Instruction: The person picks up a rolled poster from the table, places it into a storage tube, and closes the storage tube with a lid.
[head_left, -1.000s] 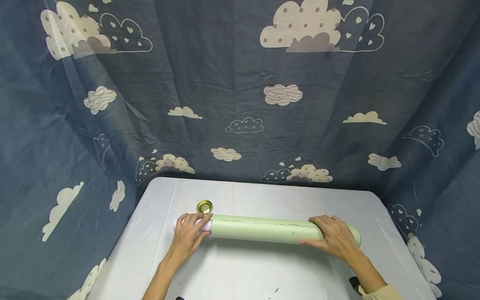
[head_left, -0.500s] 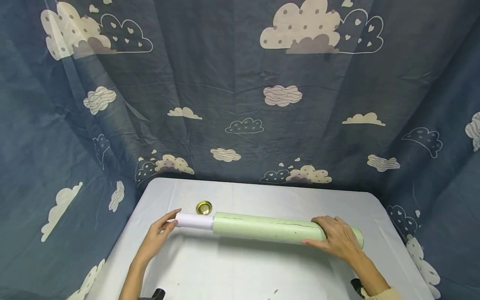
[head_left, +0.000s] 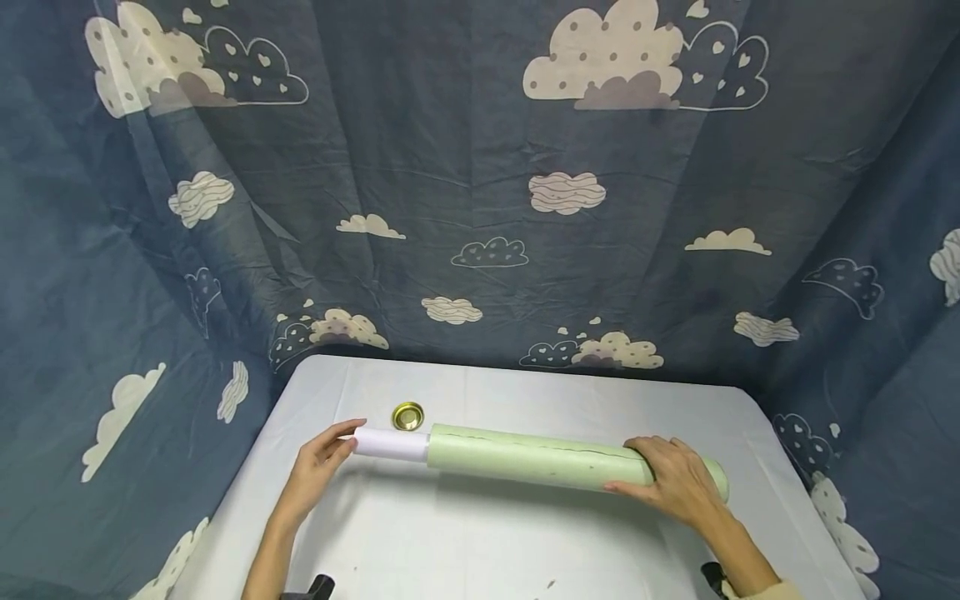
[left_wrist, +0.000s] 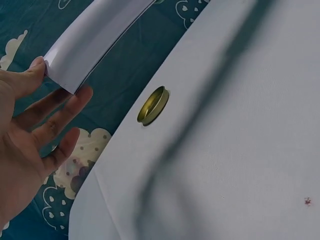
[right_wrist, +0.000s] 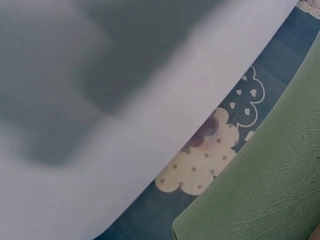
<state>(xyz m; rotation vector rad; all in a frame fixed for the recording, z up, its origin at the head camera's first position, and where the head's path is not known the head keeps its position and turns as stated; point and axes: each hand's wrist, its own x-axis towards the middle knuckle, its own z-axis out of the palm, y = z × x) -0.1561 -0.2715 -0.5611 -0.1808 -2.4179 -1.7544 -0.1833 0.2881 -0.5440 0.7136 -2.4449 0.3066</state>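
Observation:
My right hand (head_left: 675, 482) grips a pale green roll (head_left: 525, 456) near its right end, fingers over the top and thumb in front. The roll is held above the table, and a loose edge runs along it. Its creased, leathery surface shows in the right wrist view (right_wrist: 260, 185). Out of its left end sticks a narrower white roll (head_left: 392, 444), whose inner part is hidden inside the green one. My left hand (head_left: 313, 468) pinches the white roll's outer end between thumb and fingers. In the left wrist view the left hand (left_wrist: 30, 135) has its lower fingers spread.
A shallow gold metal lid (head_left: 408, 416) lies on the white-covered table (head_left: 480, 550), just behind the white roll. Small dark specks dot the cloth near the front. Blue curtains (head_left: 420, 150) with cloud prints hang behind and at both sides.
My left hand has moved left and now holds the white roll's outer end. More of the white roll shows outside the green one. The right hand has barely shifted.

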